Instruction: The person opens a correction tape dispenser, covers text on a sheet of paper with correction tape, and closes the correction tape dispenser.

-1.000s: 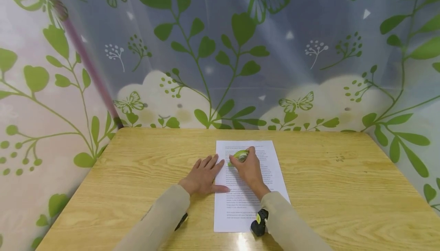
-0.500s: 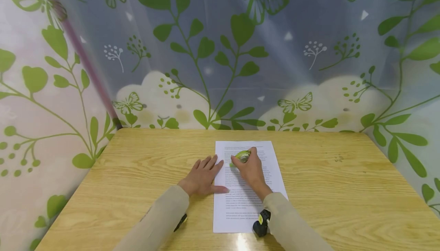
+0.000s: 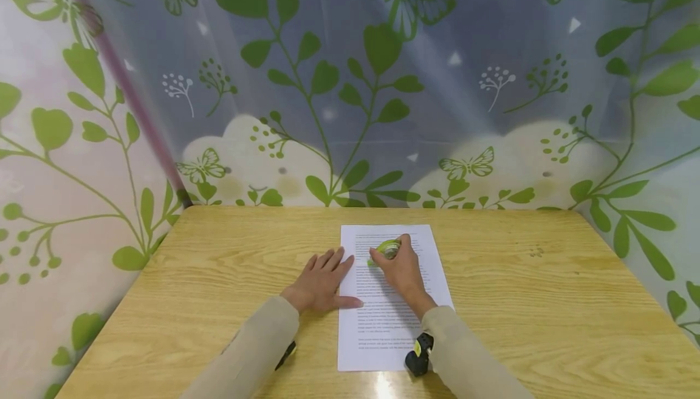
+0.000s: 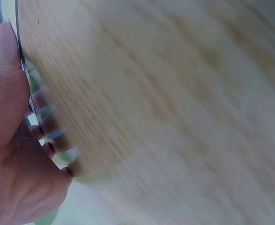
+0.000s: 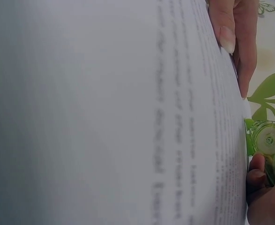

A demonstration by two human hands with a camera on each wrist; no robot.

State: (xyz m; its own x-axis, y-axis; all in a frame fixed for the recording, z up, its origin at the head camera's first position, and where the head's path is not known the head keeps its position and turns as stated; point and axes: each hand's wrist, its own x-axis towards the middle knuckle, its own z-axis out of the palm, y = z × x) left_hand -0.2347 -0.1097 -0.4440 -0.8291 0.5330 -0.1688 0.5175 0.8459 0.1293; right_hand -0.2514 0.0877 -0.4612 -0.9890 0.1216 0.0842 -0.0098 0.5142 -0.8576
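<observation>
A green, see-through correction tape (image 3: 389,247) is pinched between the thumb and fingers of my right hand (image 3: 403,274), its tip down at the upper text of a printed sheet (image 3: 347,341). In the right wrist view a pale reel shows inside the correction tape (image 5: 267,139). My left hand (image 3: 319,283) lies flat with spread fingers at the sheet's left edge. Its thumb reaches over the paper, while most of the palm rests on the table. The left wrist view shows this hand (image 4: 20,173) from the side, low against the wood.
The wooden table (image 3: 525,302) carries the sheet at its middle. Behind stands a curtain (image 3: 437,95) printed with leaves and butterflies, meeting the table's far edge. A black wrist device (image 3: 419,355) hangs by the right sleeve, overlapping the paper's lower right corner.
My right hand has slid the correction tape a little to the right along the text. The left hand has stayed in place on the sheet's edge.
</observation>
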